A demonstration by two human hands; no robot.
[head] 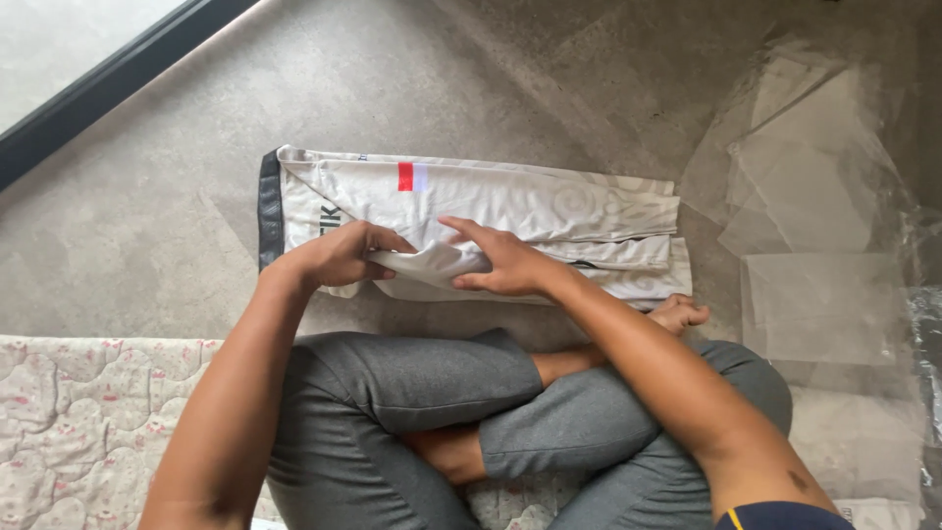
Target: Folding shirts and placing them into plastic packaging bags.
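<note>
Our left hand (339, 253) and right hand (500, 260) both pinch the near fold of the folded white patterned fabric garment (510, 211), red patch on top.

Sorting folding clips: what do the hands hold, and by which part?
Both the left hand and right hand pinch the white garment at its folded near edge.

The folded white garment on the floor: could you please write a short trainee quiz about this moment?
1. True or false: both hands grip the white garment.
2. What lies on the floor at the right side of the picture? A) clear plastic bags B) shoes
3. What trims the garment's left end?

Key: 1. True: left hand and right hand pinch its near fold. 2. A. 3. A dark band.
</note>
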